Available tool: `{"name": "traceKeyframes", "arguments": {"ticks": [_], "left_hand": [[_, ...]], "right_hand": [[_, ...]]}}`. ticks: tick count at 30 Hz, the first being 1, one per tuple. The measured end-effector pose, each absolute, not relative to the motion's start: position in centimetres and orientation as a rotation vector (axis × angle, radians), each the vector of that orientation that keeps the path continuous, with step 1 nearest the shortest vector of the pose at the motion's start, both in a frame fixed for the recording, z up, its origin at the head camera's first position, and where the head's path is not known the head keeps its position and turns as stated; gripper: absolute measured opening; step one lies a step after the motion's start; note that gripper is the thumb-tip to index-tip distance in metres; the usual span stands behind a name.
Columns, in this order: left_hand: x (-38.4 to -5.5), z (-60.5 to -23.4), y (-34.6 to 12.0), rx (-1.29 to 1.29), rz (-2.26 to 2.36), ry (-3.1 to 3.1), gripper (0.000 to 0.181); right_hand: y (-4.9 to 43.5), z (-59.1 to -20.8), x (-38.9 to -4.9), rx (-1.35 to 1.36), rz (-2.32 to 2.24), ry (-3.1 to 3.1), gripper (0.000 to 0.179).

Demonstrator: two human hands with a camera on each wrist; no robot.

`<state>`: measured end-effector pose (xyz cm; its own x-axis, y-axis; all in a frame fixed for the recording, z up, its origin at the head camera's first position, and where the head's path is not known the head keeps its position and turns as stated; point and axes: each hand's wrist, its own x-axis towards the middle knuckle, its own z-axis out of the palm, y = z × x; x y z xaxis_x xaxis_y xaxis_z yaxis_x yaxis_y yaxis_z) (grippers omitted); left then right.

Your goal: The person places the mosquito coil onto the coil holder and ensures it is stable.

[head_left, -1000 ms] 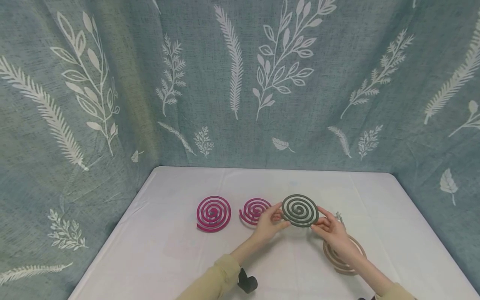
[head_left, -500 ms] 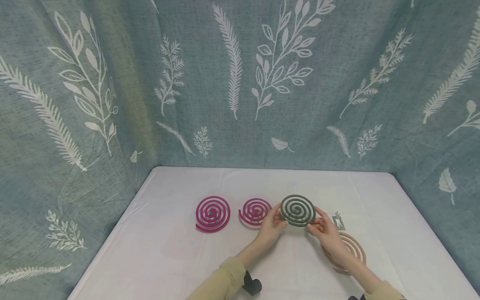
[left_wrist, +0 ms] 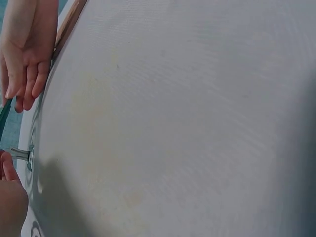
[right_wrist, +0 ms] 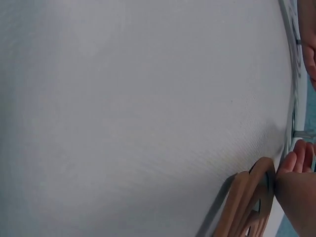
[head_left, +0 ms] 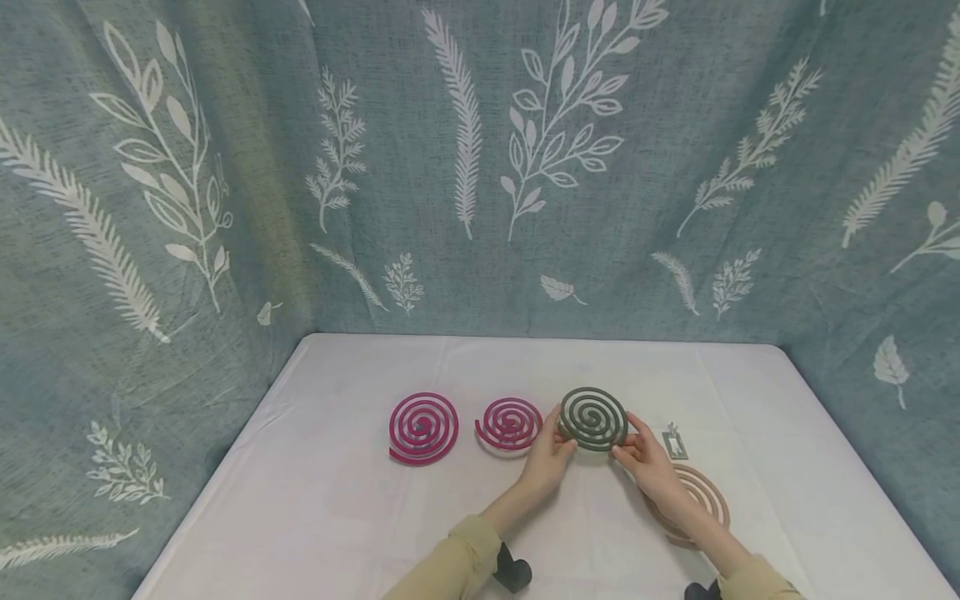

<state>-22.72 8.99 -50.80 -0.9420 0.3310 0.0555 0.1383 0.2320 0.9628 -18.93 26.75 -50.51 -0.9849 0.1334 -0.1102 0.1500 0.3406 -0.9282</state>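
A dark green mosquito coil (head_left: 593, 419) is gripped at its edges by both hands. My left hand (head_left: 550, 457) pinches its left rim, and my right hand (head_left: 645, 454) pinches the right rim with thumb and fingertips. In the left wrist view, the coil's edge (left_wrist: 5, 116) shows as a thin strip between the left hand (left_wrist: 12, 202) and the right hand (left_wrist: 29, 54). A small metal stand (left_wrist: 20, 154) is just below the coil there. To the left, a magenta coil (head_left: 510, 423) is raised over its shadow, partly behind my left fingers.
Another magenta coil (head_left: 423, 427) is farther left. A flat metal stand (head_left: 675, 442) lies right of my right hand. Brown coils (head_left: 701, 492) lie stacked under my right forearm, close by the hand in the right wrist view. A patterned curtain (head_left: 480, 167) closes off the white table's back.
The green coil and both hands have shifted slightly left. My right hand has drawn away from the flat metal stand, which now shows fully. Both hands keep hold of the coil.
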Motion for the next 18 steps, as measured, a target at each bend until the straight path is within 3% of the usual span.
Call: {"name": "traceKeyframes", "arguments": {"ticks": [18], "left_hand": [[-22.84, -50.76, 9.04, 0.397, 1.753, 2.348, 0.060]], "right_hand": [[26.62, -50.52, -19.37, 0.289, -1.684, 2.590, 0.067]]}}
